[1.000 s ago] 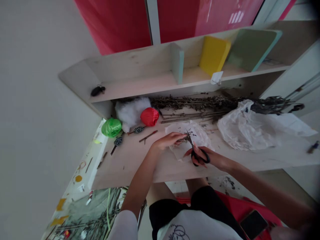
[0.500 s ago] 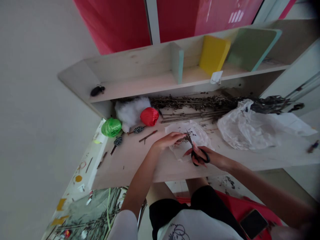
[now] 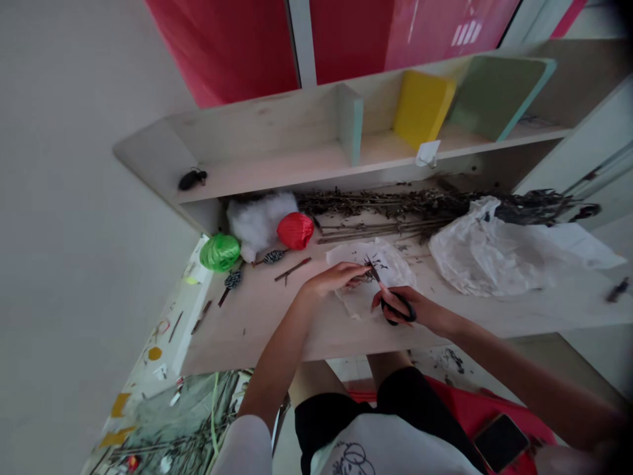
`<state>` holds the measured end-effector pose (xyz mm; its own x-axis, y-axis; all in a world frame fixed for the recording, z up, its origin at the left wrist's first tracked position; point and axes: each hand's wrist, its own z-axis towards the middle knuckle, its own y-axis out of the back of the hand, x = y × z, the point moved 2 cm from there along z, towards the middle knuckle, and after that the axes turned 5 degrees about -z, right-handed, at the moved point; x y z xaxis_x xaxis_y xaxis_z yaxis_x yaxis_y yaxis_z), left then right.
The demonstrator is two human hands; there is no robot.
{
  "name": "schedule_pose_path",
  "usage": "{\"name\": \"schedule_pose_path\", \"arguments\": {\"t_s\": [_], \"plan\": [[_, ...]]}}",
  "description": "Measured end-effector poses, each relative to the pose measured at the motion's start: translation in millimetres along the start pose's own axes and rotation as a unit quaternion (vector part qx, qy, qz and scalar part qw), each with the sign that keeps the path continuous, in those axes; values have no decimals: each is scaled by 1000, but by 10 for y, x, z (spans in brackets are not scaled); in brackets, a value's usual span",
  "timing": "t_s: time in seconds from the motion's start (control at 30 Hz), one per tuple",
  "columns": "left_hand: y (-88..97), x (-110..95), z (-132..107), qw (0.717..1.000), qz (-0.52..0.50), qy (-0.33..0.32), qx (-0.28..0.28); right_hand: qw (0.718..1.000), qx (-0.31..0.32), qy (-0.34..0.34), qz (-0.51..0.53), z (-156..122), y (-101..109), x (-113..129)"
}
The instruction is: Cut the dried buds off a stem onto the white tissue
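Head view: scissors (image 3: 404,311) in right hand (image 3: 428,311); shelf tag (image 3: 428,153) looks unreadable.

Black-handled scissors (image 3: 401,311) on dried twigs (image 3: 370,269)

Two hands: left hand (image 3: 330,280), right hand (image 3: 420,310). One scissors pair (image 3: 399,309). Two raffia balls: green ball (image 3: 220,253), red ball (image 3: 295,231).

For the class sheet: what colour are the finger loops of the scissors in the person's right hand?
The finger loops are black, shown best in the head view.
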<state>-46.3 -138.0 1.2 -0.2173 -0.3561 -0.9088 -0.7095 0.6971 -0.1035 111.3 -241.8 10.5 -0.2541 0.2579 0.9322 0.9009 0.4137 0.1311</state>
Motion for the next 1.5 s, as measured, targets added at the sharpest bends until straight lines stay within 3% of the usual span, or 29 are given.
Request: {"name": "schedule_pose_path", "arguments": {"t_s": [0.4,0.67,0.83,0.97,1.2,1.5], "plan": [[15,-32,0,997,-32,-7,-76,1000,-21,2,15,53,46,-113],[71,29,69,997,-23,-24,-70,999,-24,-10,21,26,40,-57],[87,31,70,996,-31,-20,-79,998,14,-48,37,-2,7,-48],[86,44,68,997,-24,-29,-66,998,36,-35,32,-7,-20,-18],[71,55,79,999,10,-21,-22,999,20,-22,29,29,-7,-7],[79,65,97,998,4,-41,-52,999,-8,11,29,43,-13,-77]]}}
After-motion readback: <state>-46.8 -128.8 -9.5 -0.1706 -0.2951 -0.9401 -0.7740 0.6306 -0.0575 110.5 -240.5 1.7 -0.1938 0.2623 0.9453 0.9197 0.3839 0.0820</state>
